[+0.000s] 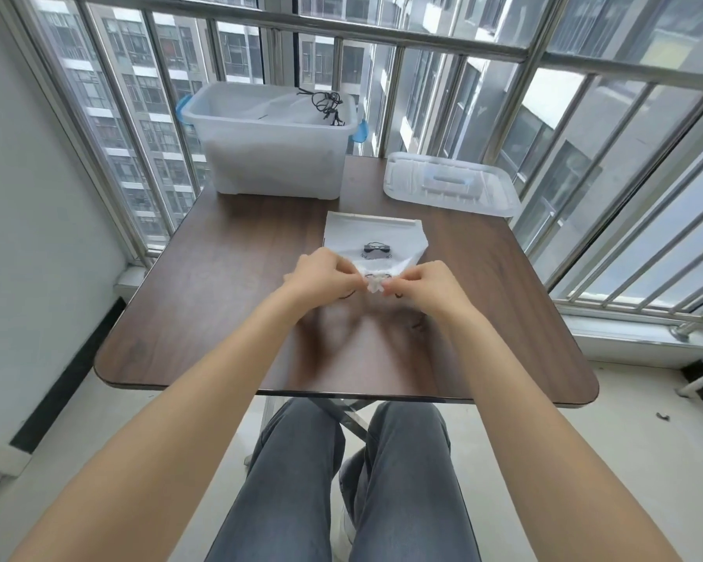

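Observation:
A white drawstring pouch [376, 241] with a small dark printed logo lies on the brown table [228, 318], its gathered mouth toward me. My left hand [321, 273] pinches the gathered fabric and cord at the mouth from the left. My right hand [423, 283] pinches the same bunched end from the right. The fingertips of both hands meet at the crumpled white tip [375, 285]. Thin dark cord ends show beside each hand.
A translucent plastic storage bin [272, 156] with blue latches stands at the table's back left, with dark cords and white items inside. Its clear lid [451, 184] lies flat at the back right. Window railings surround the table; my legs are under its near edge.

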Tool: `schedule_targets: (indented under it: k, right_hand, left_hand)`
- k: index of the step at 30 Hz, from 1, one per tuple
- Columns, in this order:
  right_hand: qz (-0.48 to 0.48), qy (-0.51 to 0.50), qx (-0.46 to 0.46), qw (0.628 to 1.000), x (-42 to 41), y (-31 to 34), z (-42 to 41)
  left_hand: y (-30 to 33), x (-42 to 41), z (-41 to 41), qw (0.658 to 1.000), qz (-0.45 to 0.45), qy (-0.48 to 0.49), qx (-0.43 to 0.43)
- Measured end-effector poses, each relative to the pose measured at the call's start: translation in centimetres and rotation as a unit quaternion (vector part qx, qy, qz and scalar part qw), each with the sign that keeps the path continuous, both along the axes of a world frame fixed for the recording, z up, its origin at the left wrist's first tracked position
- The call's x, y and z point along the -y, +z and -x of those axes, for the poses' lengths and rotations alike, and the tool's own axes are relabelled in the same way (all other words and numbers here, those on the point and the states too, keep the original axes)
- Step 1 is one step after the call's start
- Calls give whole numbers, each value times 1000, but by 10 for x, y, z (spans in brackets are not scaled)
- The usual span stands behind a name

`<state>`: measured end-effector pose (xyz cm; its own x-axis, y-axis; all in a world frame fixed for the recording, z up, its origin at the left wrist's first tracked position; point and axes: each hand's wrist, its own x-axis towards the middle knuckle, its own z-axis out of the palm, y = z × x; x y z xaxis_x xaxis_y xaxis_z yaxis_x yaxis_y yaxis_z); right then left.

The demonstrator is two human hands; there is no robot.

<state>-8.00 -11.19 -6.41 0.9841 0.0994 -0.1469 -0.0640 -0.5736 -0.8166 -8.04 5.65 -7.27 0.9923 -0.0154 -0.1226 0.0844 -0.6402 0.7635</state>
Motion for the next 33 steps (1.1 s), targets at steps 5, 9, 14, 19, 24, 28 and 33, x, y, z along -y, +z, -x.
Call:
schedule_targets:
  k: [5, 9, 14, 19, 24, 28, 33]
  right_hand:
    - [-275, -5, -111, 955, -4, 4, 3]
    - [-350, 23, -142, 926, -6, 7, 6]
    - [-419, 67, -206, 882, -9, 9, 10]
    - [-401, 58, -158, 900, -13, 4, 10]
    - [-276, 27, -23, 961, -4, -2, 8]
    - [-11, 5, 175, 984, -3, -7, 7]
    - [129, 38, 419, 898, -3, -14, 7]
  left_hand:
    - [-1, 11, 8, 949, 307, 54, -35]
    - [-1, 15, 9, 906, 414, 62, -71]
    - [-3, 19, 10, 877, 470, 72, -62]
    - [1, 19, 7, 878, 461, 108, -73]
    - [4, 14, 6, 808, 563, 146, -97]
    - [3, 16, 5, 776, 600, 143, -132]
    - [2, 17, 7, 762, 614, 145, -145]
